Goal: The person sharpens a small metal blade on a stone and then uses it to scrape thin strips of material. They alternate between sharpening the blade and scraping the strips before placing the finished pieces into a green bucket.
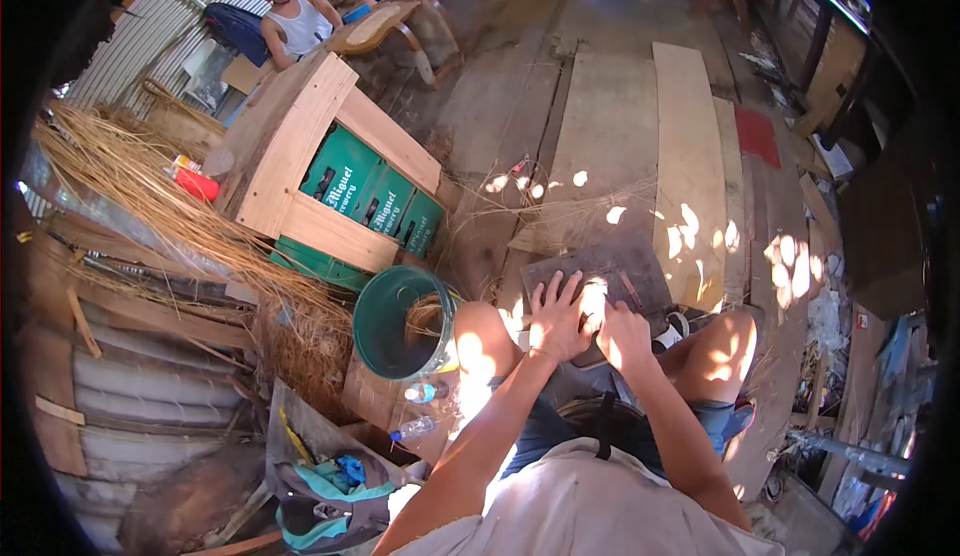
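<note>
My left hand (pixel 558 318) lies palm down with fingers spread on a dark flat board (pixel 560 274) between my knees. Right beside it, my right hand (pixel 625 336) is closed at the board's near edge. Whatever its fingers may hold is too small or hidden to name. A bright patch of sunlight falls between the two hands. On the board, just beyond my right hand, lies a thin reddish stick-like piece (pixel 632 289).
A green bucket (pixel 372 331) stands left of my knee, with two plastic bottles (pixel 415 428) near it. Green crates (pixel 350 181) sit inside a wooden frame (pixel 270 171), beside long dry strands (pixel 140 176). A person (pixel 298 21) sits at the back left near a wooden chair (pixel 385 26).
</note>
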Motion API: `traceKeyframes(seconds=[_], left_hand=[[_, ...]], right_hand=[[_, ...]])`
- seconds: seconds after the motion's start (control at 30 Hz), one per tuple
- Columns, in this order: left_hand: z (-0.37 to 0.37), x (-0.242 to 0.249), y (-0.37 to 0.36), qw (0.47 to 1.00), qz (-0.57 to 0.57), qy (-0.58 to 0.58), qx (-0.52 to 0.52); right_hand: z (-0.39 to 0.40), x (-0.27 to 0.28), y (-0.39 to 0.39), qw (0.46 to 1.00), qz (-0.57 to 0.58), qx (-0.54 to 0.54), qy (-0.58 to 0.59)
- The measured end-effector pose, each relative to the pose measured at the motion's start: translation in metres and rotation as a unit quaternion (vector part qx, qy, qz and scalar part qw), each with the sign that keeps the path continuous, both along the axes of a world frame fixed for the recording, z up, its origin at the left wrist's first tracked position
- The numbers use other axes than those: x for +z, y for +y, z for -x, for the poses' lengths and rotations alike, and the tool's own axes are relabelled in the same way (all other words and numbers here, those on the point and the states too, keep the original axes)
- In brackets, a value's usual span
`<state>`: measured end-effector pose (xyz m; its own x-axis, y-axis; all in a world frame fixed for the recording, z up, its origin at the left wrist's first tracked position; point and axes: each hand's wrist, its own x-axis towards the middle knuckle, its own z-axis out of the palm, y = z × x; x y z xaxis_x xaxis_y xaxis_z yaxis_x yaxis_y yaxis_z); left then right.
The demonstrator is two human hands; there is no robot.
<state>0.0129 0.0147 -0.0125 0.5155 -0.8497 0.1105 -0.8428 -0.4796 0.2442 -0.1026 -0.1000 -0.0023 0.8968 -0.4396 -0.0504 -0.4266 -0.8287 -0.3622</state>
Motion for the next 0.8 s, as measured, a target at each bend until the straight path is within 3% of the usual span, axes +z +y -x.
traceKeyframes(seconds=[0.2,0.33,0.37,0.4,0.43,0.47,0.5,0.53,0.57,0.6,0.67,0.77,0.8], left_hand=[[0.001,0.002,0.0,1.0,-0.002,0.007,0.002],[-0.001,0.008,-0.003,0.998,-0.06,-0.021,-0.004],[0.0,0.007,-0.004,0.999,-0.03,-0.042,-0.009],[0.001,0.015,-0.006,0.999,0.017,0.026,-0.01],[0.002,0.042,-0.013,0.988,-0.044,0.147,0.037],[0.004,-0.002,-0.002,0.998,0.056,-0.023,-0.008],[0.001,-0.021,-0.004,0.995,0.06,-0.076,-0.004],[0.001,-0.037,-0.003,0.981,0.06,-0.18,-0.034],[-0.003,-0.02,-0.012,1.0,-0.007,0.024,0.005],[0.004,-0.005,-0.016,0.995,0.042,-0.048,-0.072],[0.01,-0.019,-0.016,0.966,0.059,-0.239,-0.083],[0.009,-0.01,-0.019,0.972,0.105,-0.172,-0.119],[0.005,-0.001,-0.02,0.992,0.022,-0.072,-0.103]], right_hand=[[0.023,0.022,0.013,0.999,-0.031,-0.016,-0.006],[0.0,0.008,0.005,0.998,-0.047,-0.034,-0.012],[0.007,0.0,0.007,0.998,-0.052,-0.027,-0.027],[0.017,0.004,0.011,0.998,-0.062,-0.033,-0.001],[0.032,0.029,0.016,0.991,-0.103,-0.031,-0.084],[0.033,0.013,0.019,0.98,-0.126,-0.063,-0.138],[0.031,0.025,0.015,0.967,-0.196,-0.087,-0.138],[0.025,0.002,0.012,0.959,-0.203,-0.075,-0.185],[0.019,-0.016,0.008,0.959,-0.209,-0.056,-0.182],[0.005,-0.003,0.01,0.985,-0.103,-0.079,-0.11],[0.01,-0.012,0.024,0.984,0.034,-0.138,-0.105],[0.026,-0.01,0.027,0.99,-0.005,-0.093,-0.106],[0.021,-0.019,0.021,0.988,0.019,-0.033,-0.153]])
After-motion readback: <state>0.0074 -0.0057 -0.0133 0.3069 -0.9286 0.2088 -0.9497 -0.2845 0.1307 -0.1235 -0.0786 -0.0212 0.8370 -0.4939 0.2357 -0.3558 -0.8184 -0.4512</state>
